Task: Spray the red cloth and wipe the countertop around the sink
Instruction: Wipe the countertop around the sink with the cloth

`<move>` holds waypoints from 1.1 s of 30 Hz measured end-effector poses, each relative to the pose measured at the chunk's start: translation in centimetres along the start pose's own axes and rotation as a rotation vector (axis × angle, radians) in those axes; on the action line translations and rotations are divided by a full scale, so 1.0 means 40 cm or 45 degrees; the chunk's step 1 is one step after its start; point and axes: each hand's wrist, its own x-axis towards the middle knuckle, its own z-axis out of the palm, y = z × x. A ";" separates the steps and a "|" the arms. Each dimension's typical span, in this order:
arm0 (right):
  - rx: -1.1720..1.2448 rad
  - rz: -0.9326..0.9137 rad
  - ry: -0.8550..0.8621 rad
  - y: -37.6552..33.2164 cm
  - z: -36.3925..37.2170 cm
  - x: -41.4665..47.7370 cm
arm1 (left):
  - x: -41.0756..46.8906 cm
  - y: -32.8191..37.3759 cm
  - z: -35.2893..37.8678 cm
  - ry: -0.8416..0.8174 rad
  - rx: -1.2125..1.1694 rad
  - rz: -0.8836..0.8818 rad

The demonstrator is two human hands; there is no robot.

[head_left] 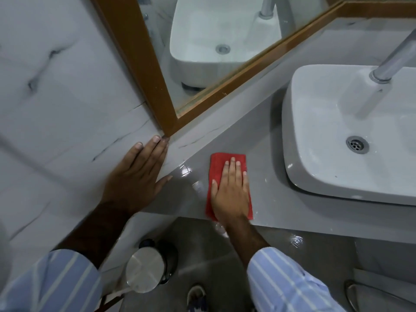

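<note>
A folded red cloth point(217, 164) lies flat on the grey countertop point(258, 140), left of the white vessel sink point(337, 154) and near the counter's front edge. My right hand point(231, 190) presses flat on the cloth, fingers stretched out and pointing toward the mirror. My left hand point(137, 174) rests flat against the marble wall at the counter's left end, fingers extended, holding nothing. No spray bottle is in view.
A wood-framed mirror point(157, 86) stands behind the counter and reflects the sink. A chrome faucet point(391, 64) rises over the basin. Wet patches glisten on the counter near the cloth. Below, a steel pedal bin point(146, 271) stands on the floor beside my shoe point(197, 296).
</note>
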 end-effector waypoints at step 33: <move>-0.126 -0.488 -0.043 0.304 -0.053 -0.102 | -0.006 -0.002 -0.002 0.046 -0.084 0.020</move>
